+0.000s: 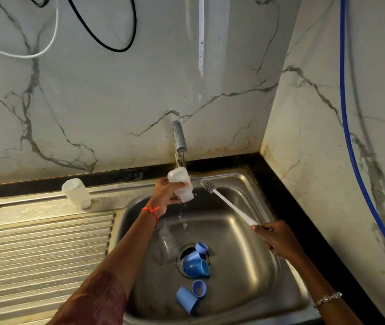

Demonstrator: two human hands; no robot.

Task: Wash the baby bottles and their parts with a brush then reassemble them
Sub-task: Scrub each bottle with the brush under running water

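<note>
Task judged part done. One standing bottle (76,193) rests on the counter (46,242), left of the tap (179,139). A clear bottle (168,242) and blue caps and rings (196,261) lie in the sink (245,266) below the tap; nothing is reassembled. The left hand (165,192) reaches up, its grip wrapped round the held bottle (182,186) directly under the tap, where water runs. The right hand (278,240), right of and below the tap, has its grip closed on the brush (231,204) at the handle end, with the brush head just beside the held bottle.
</note>
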